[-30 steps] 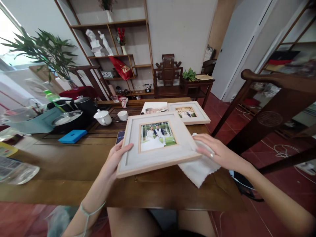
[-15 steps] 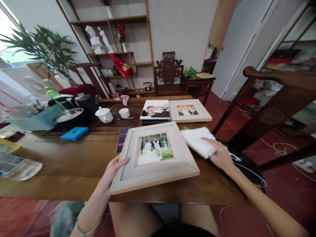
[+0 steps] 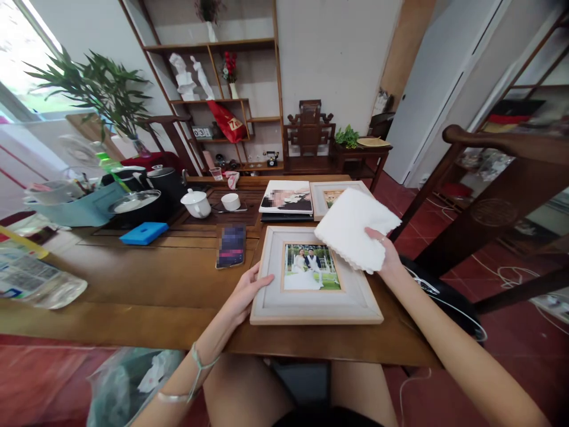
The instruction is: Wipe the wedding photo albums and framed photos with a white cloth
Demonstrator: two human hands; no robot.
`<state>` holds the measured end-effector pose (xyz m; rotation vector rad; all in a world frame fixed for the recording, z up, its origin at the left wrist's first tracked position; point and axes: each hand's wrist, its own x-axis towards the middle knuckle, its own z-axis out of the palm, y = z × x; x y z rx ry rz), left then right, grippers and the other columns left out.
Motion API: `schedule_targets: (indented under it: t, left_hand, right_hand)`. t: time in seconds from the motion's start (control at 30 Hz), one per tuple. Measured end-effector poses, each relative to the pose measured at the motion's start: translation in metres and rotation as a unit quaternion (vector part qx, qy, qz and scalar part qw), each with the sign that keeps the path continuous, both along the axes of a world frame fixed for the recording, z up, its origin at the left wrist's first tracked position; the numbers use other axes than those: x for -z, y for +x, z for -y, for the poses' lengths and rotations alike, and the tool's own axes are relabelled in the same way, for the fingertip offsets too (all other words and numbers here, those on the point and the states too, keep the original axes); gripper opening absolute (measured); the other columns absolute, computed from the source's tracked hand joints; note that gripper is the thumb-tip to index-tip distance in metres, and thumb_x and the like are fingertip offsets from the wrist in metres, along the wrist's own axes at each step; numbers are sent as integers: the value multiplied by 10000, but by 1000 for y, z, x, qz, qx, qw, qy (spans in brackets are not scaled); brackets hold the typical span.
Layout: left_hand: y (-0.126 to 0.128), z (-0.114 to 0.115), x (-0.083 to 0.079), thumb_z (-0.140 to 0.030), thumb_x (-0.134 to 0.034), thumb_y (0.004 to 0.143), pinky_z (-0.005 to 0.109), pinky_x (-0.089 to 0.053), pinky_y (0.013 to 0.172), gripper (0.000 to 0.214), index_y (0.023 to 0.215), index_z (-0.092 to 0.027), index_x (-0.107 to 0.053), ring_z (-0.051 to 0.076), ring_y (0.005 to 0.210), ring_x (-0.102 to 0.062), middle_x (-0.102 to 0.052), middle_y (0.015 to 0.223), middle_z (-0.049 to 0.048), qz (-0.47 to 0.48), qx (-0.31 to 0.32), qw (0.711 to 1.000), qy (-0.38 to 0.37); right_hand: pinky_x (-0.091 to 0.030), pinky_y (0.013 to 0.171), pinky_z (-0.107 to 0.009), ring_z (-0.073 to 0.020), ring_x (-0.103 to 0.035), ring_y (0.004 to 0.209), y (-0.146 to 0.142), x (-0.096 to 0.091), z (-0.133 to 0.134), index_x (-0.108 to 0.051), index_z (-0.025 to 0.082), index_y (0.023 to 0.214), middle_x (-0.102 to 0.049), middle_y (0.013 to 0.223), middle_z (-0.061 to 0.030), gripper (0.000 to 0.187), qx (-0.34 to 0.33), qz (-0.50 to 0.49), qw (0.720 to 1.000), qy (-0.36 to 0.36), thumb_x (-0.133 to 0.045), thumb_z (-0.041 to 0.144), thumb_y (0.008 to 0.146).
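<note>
A pale wooden picture frame (image 3: 272, 299) with a photo of a couple outdoors lies on the table's front part. My left hand (image 3: 249, 290) grips its left edge, thumb on top and the other fingers hidden beside or beneath it. Above the frame's upper right corner, my right hand (image 3: 383, 252) holds up a folded white cloth (image 3: 353, 222), pinched at its right side. The cloth covers part of the frame and part of a second picture frame (image 3: 320, 193) behind it. Next to that one, a white photo panel (image 3: 287, 197) rests on something dark.
A phone (image 3: 231, 246) lies left of the frame. Farther left are a blue block (image 3: 144, 233), a white lidded teapot (image 3: 196, 203), a white cup (image 3: 230, 201) and a clear bottle (image 3: 48, 284). A wooden chair (image 3: 502, 190) stands at the right; a plastic bag (image 3: 120, 379) hangs below the table edge.
My right hand has lifted the white cloth off the table and brought it over the frame's corner. The picture frame, tilted before, now lies flatter and straighter, and the phone shows more fully.
</note>
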<state>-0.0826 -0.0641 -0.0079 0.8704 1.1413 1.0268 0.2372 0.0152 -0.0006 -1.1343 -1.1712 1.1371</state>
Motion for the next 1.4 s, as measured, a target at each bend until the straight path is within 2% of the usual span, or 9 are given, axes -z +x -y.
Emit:
schedule_targets:
  t: [0.17,0.27,0.37,0.57,0.63,0.8,1.03,1.17,1.4]
  left_hand:
    - [-9,-11,3,-426,-765,707,352,-550,828,520,1121,-140,-632,268,958,-696,-729,1077,119,-164,23,984,62]
    - [-16,-34,4,-449,-718,732,396,-522,879,455,1041,-119,-664,279,923,-682,-718,962,117,-341,3,927,156]
    - [-14,-67,5,-401,-713,729,413,-491,953,527,1165,-124,-608,279,1055,-637,-645,1146,138,-397,-16,883,249]
    - [4,-119,9,-224,-714,688,468,-373,1101,526,1193,-148,-589,310,1271,-511,-556,1290,148,-437,11,828,352]
    - [6,-123,12,-151,-651,709,473,-345,1126,453,1160,-159,-612,297,1292,-502,-545,1326,139,-433,22,826,361]
    - [3,-117,21,-45,-461,768,469,-304,1159,469,1193,-169,-615,251,1360,-449,-479,1442,125,-409,50,814,410]
    - [5,-110,22,-29,-415,764,450,-278,1186,486,1162,-177,-653,242,1381,-427,-555,1387,83,-403,10,819,408]
    - [5,-110,20,-44,-421,771,421,-332,1162,438,1099,-172,-681,223,1276,-538,-617,1304,89,-396,46,821,409]
    - [-8,-119,33,-150,-502,803,469,-223,1201,501,1299,-125,-569,283,1434,-327,-366,1535,145,-416,101,817,386]
  right_hand:
    - [-530,884,-526,-341,-660,1026,0,6,-4,-619,117,1084,-724,1010,-175,474,54,32,997,53,-441,432,778]
    - [-487,958,-492,-314,-594,1160,1,6,-8,-578,128,1170,-698,1110,-153,492,119,69,983,120,-435,407,791]
    - [-431,1015,-493,-319,-554,1212,1,5,-5,-570,128,1200,-677,1163,-150,498,160,129,960,189,-492,379,778]
    - [-379,1077,-480,-303,-553,1224,-1,-5,9,-666,213,1142,-651,1269,-99,477,69,281,910,298,-552,202,680]
    - [-315,1126,-494,-284,-495,1293,-4,-8,12,-659,233,1182,-611,1336,-83,529,17,360,869,340,-528,143,677]
    - [-231,1146,-579,-295,-374,1382,-18,2,11,-576,171,1309,-547,1400,-142,655,-77,572,715,396,-472,27,679]
    - [-281,1114,-558,-299,-479,1302,-33,10,1,-613,173,1242,-597,1346,-131,670,-105,600,726,320,-511,4,602]
    - [-292,1115,-549,-292,-481,1303,-28,6,-1,-579,190,1292,-600,1345,-117,621,-58,584,732,345,-491,21,701]
    - [-273,1133,-554,-280,-417,1354,-2,1,-1,-541,164,1326,-572,1370,-134,602,65,548,737,390,-455,35,744]
